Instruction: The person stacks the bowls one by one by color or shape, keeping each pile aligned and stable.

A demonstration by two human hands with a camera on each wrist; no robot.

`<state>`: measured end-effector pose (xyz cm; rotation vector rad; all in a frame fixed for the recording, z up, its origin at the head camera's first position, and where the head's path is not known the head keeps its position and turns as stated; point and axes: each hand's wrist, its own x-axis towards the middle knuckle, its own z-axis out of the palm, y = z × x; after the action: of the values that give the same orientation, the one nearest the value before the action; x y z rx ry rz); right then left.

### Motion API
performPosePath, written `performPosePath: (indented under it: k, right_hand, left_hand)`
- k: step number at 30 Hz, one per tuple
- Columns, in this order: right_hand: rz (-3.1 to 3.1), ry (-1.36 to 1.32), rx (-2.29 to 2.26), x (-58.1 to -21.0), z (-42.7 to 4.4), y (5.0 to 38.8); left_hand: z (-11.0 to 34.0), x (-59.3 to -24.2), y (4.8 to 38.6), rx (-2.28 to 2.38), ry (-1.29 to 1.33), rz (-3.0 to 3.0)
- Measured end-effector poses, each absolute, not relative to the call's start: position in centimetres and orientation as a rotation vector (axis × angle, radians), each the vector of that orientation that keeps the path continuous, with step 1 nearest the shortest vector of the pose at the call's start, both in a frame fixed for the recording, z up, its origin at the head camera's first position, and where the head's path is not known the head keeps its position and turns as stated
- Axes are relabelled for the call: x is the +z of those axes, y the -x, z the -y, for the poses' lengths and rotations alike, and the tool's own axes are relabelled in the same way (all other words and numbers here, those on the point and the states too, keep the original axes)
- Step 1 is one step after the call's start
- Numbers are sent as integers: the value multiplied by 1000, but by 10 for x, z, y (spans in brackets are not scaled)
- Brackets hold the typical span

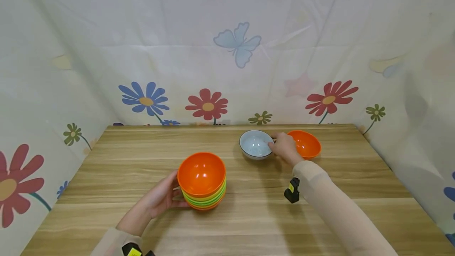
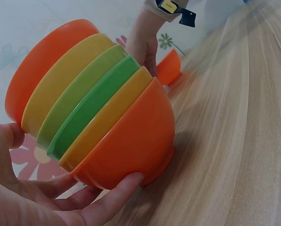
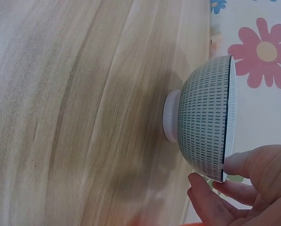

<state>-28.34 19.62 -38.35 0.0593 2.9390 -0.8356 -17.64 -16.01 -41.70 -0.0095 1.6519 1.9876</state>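
A stack of nested bowls (image 1: 202, 177), orange at top and bottom with yellow and green between, stands left of the table's middle. My left hand (image 1: 164, 194) holds its left side; in the left wrist view the thumb touches the top orange bowl and the fingers lie along the bottom orange bowl (image 2: 131, 141). Farther back, my right hand (image 1: 285, 147) pinches the right rim of a pale bowl (image 1: 254, 145). Small dark dashes cover that patterned bowl (image 3: 204, 113) outside, above a white foot. Whether its foot touches the table cannot be told.
Just right of my right hand, another orange bowl (image 1: 307, 145) sits on the wooden table (image 1: 124, 161), partly hidden by the hand. A flower-printed curtain (image 1: 170, 50) hangs behind the table and along both sides.
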Motion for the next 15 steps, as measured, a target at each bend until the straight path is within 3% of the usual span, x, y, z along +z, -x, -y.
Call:
performPosePath:
  k: [15]
  right_hand:
    - [-2904, -203, -923, -385, -191, 285]
  left_hand:
    - [161, -419, 177, 1988, -5, -1655]
